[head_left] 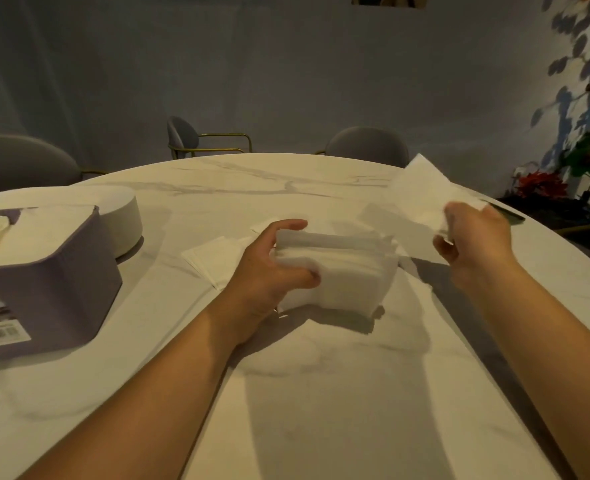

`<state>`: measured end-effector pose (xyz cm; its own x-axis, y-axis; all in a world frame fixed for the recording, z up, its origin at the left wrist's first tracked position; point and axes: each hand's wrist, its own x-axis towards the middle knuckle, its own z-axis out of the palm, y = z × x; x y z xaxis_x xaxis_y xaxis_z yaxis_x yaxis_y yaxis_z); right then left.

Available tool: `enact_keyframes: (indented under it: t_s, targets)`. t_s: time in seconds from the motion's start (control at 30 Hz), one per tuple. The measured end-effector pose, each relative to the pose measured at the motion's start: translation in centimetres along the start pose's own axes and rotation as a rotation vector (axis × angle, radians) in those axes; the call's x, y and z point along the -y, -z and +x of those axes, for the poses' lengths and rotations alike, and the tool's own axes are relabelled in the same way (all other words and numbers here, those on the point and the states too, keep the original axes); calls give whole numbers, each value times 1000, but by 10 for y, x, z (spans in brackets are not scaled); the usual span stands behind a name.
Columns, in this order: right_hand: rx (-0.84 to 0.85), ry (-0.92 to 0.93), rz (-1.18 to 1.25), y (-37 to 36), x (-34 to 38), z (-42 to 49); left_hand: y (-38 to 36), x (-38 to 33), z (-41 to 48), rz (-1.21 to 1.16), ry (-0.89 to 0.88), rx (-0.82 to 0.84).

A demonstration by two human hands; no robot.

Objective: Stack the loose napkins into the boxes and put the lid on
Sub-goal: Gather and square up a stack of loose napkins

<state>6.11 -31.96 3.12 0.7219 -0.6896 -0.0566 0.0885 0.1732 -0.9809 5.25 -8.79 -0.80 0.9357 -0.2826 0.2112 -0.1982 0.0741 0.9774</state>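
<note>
Napkin stack [338, 268] on the marble table [321, 393], gripped by left hand [269, 268]; right of it, right hand [473, 237] pinches a blurred napkin [421, 192].

white napkins [342, 268] | lilac box [54, 282] | white grey-veined marble table [321, 393]

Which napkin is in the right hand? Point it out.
The single napkin raised at right, pinched by the right hand; the left hand grips the stack, others lie flat.
</note>
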Motion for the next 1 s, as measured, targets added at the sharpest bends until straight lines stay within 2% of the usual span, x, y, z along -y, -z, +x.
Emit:
enact_keyframes:
  t_s: [0.07, 0.13, 0.2, 0.27, 0.37, 0.5, 0.67, 0.87, 1.0]
  targets:
    - [34, -58, -183, 2, -7, 2, 2, -1, -2, -45, 22, 114]
    - [212, -66, -218, 0, -13, -6, 2, -2, -3, -20, 21, 192]
    - [491, -64, -210, -4, -16, -20, 2, -1, -3, 8, 30, 189]
    - [734, 6, -394, -7, -20, -28, 2, 1, -2, 23, 39, 155]
    - [911, 29, -480, -10, -24, -33, 2, 4, 1, 43, 38, 83]
    - [998, -77, -415, -7, -23, -32, 2, 5, 2, 115, 31, 73]
    - [1016, -154, -352, -5, -20, -30, 1, 2, -2, 72, -4, 83]
    - [964, -83, -315, -2, -20, -23, 3, 7, 4, 65, -25, -113]
    - [906, 43, -431, 5, -17, -17, 1, 7, 4, 82, -35, -145]
